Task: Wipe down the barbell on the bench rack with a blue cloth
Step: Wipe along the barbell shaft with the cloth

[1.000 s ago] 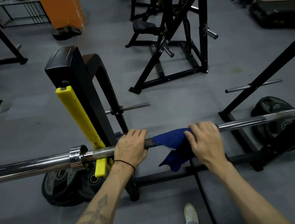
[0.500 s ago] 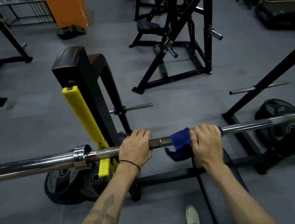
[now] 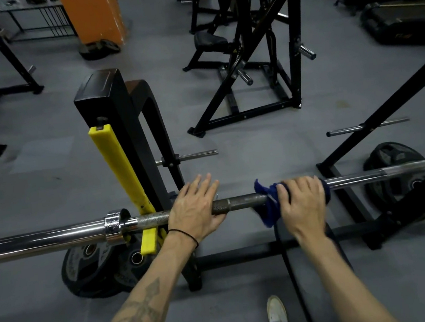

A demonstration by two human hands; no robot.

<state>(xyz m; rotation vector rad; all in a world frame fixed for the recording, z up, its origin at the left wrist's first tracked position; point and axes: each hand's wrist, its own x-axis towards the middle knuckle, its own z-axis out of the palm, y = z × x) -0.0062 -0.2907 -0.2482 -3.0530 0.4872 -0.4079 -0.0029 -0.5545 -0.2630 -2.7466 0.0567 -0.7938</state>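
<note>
Fingers of the left hand were held straight, spread over the barbell. The blue cloth was clamped round the bar by the right hand, apparently fully wrapped.

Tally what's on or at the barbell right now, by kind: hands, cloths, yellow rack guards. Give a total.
Hands: 2, the left hand and the right hand, both on the barbell
Blue cloth: 1
Yellow guard: 1
Total: 4
</note>
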